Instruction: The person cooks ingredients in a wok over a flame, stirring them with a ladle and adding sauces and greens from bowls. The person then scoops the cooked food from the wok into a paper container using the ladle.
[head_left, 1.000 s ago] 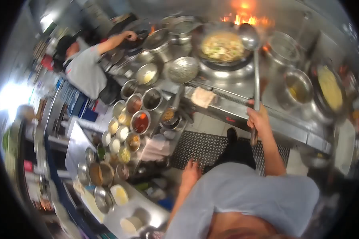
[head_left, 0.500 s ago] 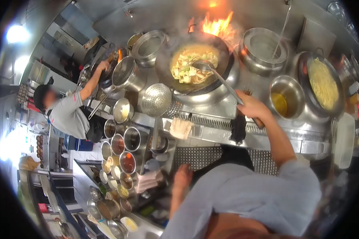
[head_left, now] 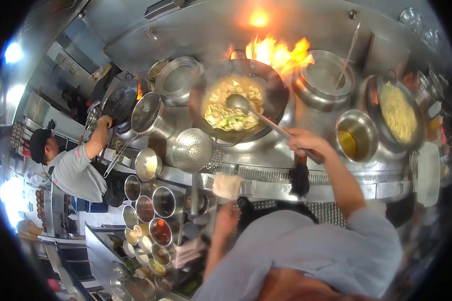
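In the head view, the right hand (head_left: 306, 142) is closed around the wooden end of the ladle (head_left: 238, 104) right of centre, probably because the long handle keeps the fingers away from the flames (head_left: 278, 54) behind the wok (head_left: 275, 95). The ladle's bowl sits in the food (head_left: 228, 119), upper centre, in the wok. The left hand (head_left: 227, 218) is low in the centre, near the cloth (head_left: 227, 186); blur hides its fingers, so I cannot tell its grip. The strainer (head_left: 192, 149) lies just left of the wok, likely to be within easy reach. Compared with half a second earlier, the ladle's bowl has moved towards the food's middle, the flames spread wider, and the left hand is closer to the cloth.
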`<state>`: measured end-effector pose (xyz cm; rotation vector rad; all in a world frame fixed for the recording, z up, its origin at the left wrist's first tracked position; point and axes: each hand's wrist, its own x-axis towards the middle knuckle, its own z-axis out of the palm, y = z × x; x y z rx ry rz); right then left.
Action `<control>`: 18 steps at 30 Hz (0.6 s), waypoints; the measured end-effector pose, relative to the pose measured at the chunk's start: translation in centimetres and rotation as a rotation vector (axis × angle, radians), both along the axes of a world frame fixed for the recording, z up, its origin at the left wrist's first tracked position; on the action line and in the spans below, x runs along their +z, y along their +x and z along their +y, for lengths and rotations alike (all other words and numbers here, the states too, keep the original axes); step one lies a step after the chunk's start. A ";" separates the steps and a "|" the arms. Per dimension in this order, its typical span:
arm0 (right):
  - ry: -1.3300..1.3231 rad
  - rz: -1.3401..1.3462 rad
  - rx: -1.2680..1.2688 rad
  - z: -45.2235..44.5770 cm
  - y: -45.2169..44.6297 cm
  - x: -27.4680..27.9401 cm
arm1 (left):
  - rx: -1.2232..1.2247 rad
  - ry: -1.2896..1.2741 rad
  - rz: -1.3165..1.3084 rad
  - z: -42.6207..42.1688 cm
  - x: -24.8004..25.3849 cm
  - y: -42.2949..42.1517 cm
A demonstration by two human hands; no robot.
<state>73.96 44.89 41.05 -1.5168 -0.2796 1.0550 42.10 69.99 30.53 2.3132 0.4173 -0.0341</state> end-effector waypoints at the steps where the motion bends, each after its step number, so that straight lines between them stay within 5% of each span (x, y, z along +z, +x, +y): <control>1: -0.065 -0.053 0.007 -0.7 -0.3 1.0 | 0.039 0.030 -0.070 1.0 1.5 0.7; 8: -0.436 -0.576 -0.126 7.9 1.0 -0.7 | -0.076 0.310 -0.585 6.3 7.1 15.1; 10: -0.061 0.020 -0.236 10.4 1.0 -2.6 | -0.106 0.247 -0.514 6.0 8.1 18.8; 13: 0.050 0.067 -0.146 9.1 -1.9 -1.4 | -0.328 0.545 -0.313 7.0 5.1 21.8; 18: -0.190 -0.111 -0.097 2.6 -2.8 1.7 | -0.302 0.500 -0.387 7.5 5.2 22.3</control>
